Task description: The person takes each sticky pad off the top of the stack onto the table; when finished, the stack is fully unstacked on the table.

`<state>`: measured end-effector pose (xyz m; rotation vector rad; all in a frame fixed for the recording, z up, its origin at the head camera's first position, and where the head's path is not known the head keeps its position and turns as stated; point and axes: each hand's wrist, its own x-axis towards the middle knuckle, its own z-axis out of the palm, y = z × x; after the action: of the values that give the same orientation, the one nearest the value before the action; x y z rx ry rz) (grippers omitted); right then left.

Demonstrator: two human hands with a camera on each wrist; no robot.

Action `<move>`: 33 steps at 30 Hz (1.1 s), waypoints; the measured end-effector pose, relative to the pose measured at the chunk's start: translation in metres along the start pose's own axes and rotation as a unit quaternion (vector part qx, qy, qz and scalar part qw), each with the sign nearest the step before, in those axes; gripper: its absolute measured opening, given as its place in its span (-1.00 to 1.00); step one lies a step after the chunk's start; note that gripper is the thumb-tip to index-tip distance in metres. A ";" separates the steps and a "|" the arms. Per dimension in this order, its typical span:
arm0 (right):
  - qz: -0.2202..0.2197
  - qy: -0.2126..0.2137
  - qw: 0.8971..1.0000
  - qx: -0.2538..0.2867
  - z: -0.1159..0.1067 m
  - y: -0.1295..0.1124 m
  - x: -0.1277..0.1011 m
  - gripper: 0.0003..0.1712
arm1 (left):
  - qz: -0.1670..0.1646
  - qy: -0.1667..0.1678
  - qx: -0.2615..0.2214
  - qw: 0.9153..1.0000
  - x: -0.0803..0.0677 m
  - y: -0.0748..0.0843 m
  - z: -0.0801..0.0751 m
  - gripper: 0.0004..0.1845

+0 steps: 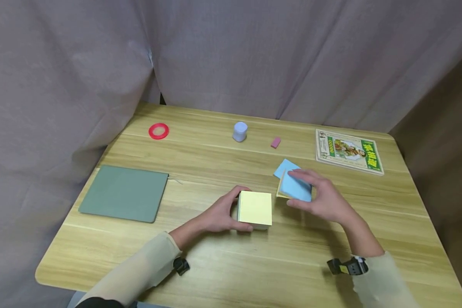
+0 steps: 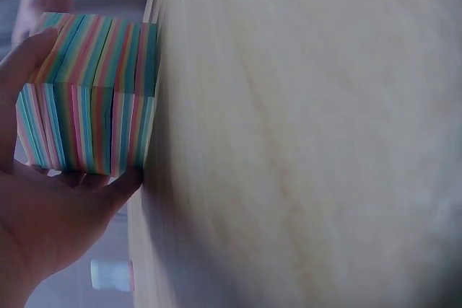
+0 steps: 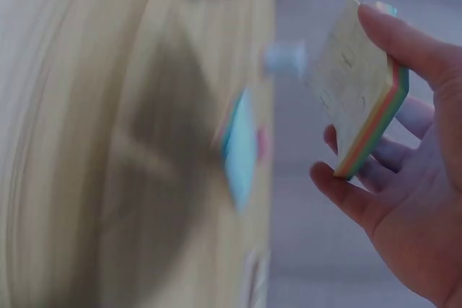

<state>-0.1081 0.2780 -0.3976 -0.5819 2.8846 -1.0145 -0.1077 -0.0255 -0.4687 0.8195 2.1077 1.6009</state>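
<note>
Left hand: fingers curled round the left side of a cube-shaped block of multicoloured paper notes with a yellow top sheet, thumb on its far edge; the block rests on the light wooden table at centre frame. Right hand: thumb and fingers pinch a thin slab of notes with a light blue top sheet, raised clear of the table just right of the block. A loose light blue sheet lies on the table directly beyond the slab.

Outward: grey-green flat rectangular pad at left; red tape ring upper left; small white cylinder and pink eraser upper centre; green-bordered printed booklet upper right. No containers visible
</note>
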 end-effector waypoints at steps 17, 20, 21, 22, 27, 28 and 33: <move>0.105 0.041 0.988 -0.103 0.002 0.108 -0.023 -0.10 | 0.007 -0.003 -0.001 1.000 0.000 -0.001 0.000 -0.07; 0.109 0.029 0.987 -0.111 0.002 0.107 -0.023 -0.12 | 0.004 -0.003 -0.001 1.000 0.000 -0.002 0.000 -0.07; 0.111 0.024 0.987 -0.112 0.001 0.107 -0.022 -0.12 | 0.003 -0.004 0.000 1.000 0.000 -0.003 0.000 -0.07; 0.113 0.020 0.987 -0.113 0.001 0.106 -0.022 -0.12 | 0.002 -0.004 0.000 1.000 0.000 -0.003 0.000 -0.07; 0.115 0.005 0.986 -0.122 -0.001 0.105 -0.022 -0.11 | -0.001 -0.006 0.004 1.000 0.000 -0.003 0.000 -0.06; 0.114 0.004 0.985 -0.126 -0.002 0.104 -0.021 -0.11 | -0.001 -0.006 0.005 1.000 0.001 -0.003 0.000 -0.06; 0.087 0.012 0.988 -0.125 -0.005 0.082 -0.017 -0.17 | 0.005 -0.006 0.007 1.000 0.001 -0.003 -0.001 -0.05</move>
<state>-0.1208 0.3458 -0.4449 -0.3175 3.0397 -0.6486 -0.1096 -0.0261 -0.4710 0.8435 2.1129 1.5842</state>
